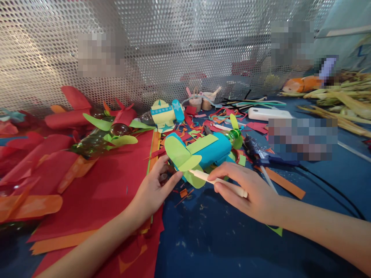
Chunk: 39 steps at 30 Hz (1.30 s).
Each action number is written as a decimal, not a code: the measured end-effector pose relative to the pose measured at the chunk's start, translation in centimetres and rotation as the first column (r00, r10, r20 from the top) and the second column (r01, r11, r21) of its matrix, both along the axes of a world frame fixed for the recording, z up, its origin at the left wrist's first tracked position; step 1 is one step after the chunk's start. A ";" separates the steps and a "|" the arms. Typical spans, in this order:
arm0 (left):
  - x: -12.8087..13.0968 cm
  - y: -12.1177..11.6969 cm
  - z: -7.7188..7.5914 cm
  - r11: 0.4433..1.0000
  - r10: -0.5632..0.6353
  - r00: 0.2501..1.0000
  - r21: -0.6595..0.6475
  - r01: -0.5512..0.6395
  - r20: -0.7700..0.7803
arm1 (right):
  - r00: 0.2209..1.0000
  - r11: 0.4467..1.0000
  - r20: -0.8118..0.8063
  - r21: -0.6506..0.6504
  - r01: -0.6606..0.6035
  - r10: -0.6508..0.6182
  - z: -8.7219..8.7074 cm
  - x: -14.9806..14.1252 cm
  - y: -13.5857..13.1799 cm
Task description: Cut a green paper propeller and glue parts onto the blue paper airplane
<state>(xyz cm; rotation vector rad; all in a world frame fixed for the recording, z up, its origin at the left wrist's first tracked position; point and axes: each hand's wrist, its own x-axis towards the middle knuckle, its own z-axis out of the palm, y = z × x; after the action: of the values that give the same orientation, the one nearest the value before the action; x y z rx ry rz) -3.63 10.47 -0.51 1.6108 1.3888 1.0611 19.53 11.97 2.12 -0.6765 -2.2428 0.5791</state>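
A toy plane [213,150] of blue paper, with lime-green tail fins and wing, sits in front of me on the table. Its green bottle neck [235,135] points right and carries a green propeller. With curled fingers, my left hand [162,179] grips the plane's tail edge; some fingertips are hidden behind it. Closed around a white pen-shaped tool [203,175] is my right hand [242,189]. The tool's narrow end touches or nearly touches the green tail fin [189,162]; the exact contact is unclear.
Red paper sheets [121,193] lie left. Red paper planes [46,158] crowd the far left, and a yellow-blue plane [165,112] stands behind. Paper scraps [185,133] surround the work. Right are a dark glue gun [257,154] with a cable, a white case [269,114] and dry husks [342,100].
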 end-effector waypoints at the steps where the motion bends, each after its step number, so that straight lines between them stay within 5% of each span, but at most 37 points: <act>1: 0.0 0.0 0.0 1.000 -0.002 1.000 -0.001 0.002 0.001 | 1.000 1.000 0.002 0.001 0.000 0.000 0.0 0.0 0.0; 39: 0.1 0.1 -0.1 1.000 -0.005 1.000 -0.001 0.005 0.008 | 1.000 1.000 -0.001 0.001 -0.003 0.003 -0.1 -0.1 0.0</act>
<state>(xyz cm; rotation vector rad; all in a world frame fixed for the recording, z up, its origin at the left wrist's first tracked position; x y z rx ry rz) -3.56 10.60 -0.61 1.6069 1.3794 1.0623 19.45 11.95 2.01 -0.6727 -2.2434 0.5797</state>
